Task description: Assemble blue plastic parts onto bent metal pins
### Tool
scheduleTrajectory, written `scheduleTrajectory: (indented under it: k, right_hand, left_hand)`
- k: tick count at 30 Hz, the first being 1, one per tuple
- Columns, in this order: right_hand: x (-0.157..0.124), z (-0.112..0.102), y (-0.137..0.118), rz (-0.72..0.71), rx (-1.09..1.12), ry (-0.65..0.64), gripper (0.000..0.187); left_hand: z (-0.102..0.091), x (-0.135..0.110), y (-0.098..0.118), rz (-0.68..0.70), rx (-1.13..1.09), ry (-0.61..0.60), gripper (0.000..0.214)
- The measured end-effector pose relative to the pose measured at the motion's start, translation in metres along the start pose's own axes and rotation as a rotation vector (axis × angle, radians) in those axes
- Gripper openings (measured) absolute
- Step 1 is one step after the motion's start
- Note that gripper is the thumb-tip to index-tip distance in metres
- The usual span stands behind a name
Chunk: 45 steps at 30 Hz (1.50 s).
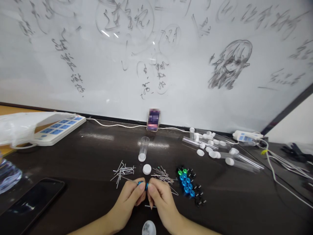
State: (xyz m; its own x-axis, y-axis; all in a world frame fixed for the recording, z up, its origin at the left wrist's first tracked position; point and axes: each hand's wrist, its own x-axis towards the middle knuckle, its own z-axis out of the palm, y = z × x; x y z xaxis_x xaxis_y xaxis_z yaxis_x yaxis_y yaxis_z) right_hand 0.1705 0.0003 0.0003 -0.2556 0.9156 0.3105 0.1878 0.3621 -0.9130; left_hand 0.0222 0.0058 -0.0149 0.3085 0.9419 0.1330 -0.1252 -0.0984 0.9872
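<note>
My left hand [133, 195] and my right hand [160, 195] meet near the table's front. Their thumbs and fingertips pinch a small blue round piece [146, 186], which is mostly covered. Whether it is one part or two cannot be made out. A thin metal rod points out from the left fingers toward a pile of bent metal hex keys [124, 171]. Just beyond the right hand lies a pile of thin metal pins [162, 175]. To its right are blue round pieces [187, 186], two green ones [183, 172] and black screws [199, 194]. A short metal rod [149, 206] lies between the wrists.
Ahead stand a clear tube [144, 147] and a white cap [147, 169]. More tubes and caps [212, 147] lie back right. A phone [31, 202] and a power strip [61, 129] are left. A whiteboard [117, 98] rises behind. A roundish translucent object [149, 227] sits at the front.
</note>
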Motion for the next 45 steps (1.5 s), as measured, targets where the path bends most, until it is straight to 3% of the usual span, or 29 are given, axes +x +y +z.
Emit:
scheduleTrajectory:
  k: [10,19,27,33,41,45]
  right_hand:
    - [0.000,0.003,0.006,0.011,0.058,-0.014,0.061]
    - [0.001,-0.001,-0.004,-0.010,0.020,0.063,0.022]
    - [0.000,0.002,0.002,0.091,0.125,-0.012,0.050]
    - [0.000,0.000,-0.004,0.023,-0.014,0.055,0.029]
    - [-0.001,0.003,0.002,0.058,0.071,-0.039,0.060]
    - [-0.001,0.002,0.000,0.046,0.065,-0.016,0.052]
  left_hand:
    - [0.000,-0.001,0.003,0.027,0.061,-0.013,0.049]
    - [0.002,0.002,0.004,-0.134,-0.145,0.132,0.050]
    - [0.001,0.000,0.006,-0.038,-0.074,0.061,0.047]
    - [0.002,0.001,0.006,-0.109,-0.165,0.095,0.048]
    - [0.000,-0.001,0.001,-0.035,-0.070,0.043,0.047]
    - [0.001,0.000,0.003,-0.045,-0.074,0.035,0.048]
